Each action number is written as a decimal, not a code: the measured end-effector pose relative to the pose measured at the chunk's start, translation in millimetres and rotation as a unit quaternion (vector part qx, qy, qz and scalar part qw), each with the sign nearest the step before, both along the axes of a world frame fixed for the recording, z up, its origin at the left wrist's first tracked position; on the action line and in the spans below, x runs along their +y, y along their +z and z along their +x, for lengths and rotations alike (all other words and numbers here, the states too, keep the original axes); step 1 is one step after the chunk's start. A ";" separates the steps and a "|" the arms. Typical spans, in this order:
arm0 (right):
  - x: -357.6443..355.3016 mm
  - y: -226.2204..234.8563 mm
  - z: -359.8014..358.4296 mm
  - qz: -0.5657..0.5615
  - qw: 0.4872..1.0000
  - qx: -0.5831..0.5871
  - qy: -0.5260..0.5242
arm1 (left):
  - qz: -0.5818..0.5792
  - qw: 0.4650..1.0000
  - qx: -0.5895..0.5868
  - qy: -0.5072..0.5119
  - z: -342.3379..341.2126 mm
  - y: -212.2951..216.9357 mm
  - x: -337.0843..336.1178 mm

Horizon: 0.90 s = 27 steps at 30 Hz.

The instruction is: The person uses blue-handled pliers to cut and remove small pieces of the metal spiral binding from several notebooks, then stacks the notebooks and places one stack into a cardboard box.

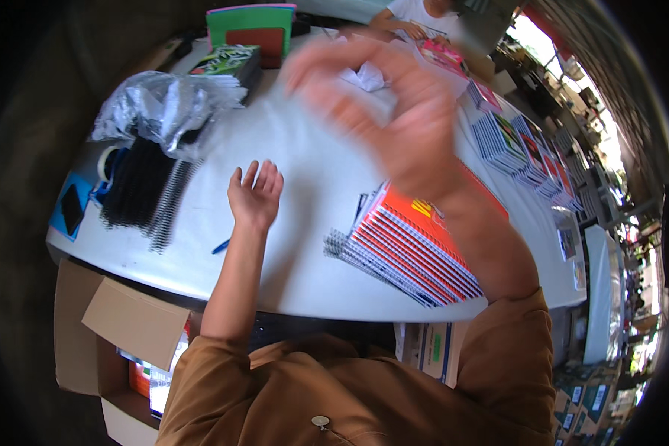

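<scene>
My left hand (pixel 255 195) rests on the white table (pixel 305 260) with its fingers apart and nothing in it. A blue pen (pixel 221 246) lies just beside its wrist. My right hand (pixel 394 111) is raised high toward the camera, blurred, fingers curled loosely, holding nothing that I can make out. Below my right forearm lies a fanned stack of spiral notebooks with orange covers (pixel 412 245). A bundle of black and white spiral bindings (pixel 145 197) lies to the left of my left hand.
Crumpled silvery plastic wrap (pixel 160 104) sits at the far left with a striped notebook stack (pixel 230 63) behind it. Rows of notebooks (pixel 520 149) run along the right. Another person (pixel 416 15) works at the far end. An open cardboard box (pixel 119 334) stands below the table.
</scene>
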State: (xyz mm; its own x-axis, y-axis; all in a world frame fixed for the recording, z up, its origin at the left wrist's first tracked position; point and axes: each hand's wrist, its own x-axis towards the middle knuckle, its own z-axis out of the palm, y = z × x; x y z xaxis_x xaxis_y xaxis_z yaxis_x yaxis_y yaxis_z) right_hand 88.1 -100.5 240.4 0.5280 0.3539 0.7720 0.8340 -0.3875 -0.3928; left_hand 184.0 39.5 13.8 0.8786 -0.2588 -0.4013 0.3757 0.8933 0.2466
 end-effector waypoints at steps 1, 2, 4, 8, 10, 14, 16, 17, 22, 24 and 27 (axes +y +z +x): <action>-9.2 18.0 -4.6 0.027 1.000 -0.015 0.001 | 0.075 0.997 -0.029 -0.016 -27.9 8.1 4.7; -25.9 37.1 -13.4 0.063 0.995 -0.064 -0.039 | 0.144 0.987 -0.071 -0.011 -53.6 16.7 3.2; -54.0 73.8 -28.4 0.153 0.961 -0.174 -0.154 | 0.232 0.944 -0.232 -0.014 -91.4 24.3 9.3; -165.1 94.1 -49.3 -0.109 0.914 0.344 -0.184 | 0.226 0.871 -0.341 -0.274 -158.8 58.2 4.3; -200.5 26.0 -23.5 -0.162 0.812 0.499 -0.256 | 0.234 0.834 -0.385 -0.319 -184.3 60.6 4.1; -237.5 -87.3 -31.2 0.082 0.754 0.641 -0.118 | 0.206 0.811 -0.468 -0.284 -198.1 60.9 -22.4; -251.3 -104.5 -34.7 0.273 0.603 0.749 -0.018 | 0.207 0.816 -0.469 -0.267 -190.4 57.3 -34.2; -257.2 -106.5 -36.9 0.273 0.601 0.751 -0.013 | 0.200 0.821 -0.471 -0.254 -183.9 56.0 -40.8; -243.2 -120.3 -53.7 0.381 0.612 0.690 0.068 | 0.165 0.859 -0.388 -0.292 -150.7 66.0 -53.0; -242.4 -117.8 -58.1 0.411 0.613 0.672 0.067 | 0.230 0.896 -0.301 -0.232 -163.2 67.6 -63.5; -250.0 -123.4 -57.7 0.417 0.599 0.680 0.075 | 0.198 0.929 -0.238 -0.205 -164.9 70.0 -86.9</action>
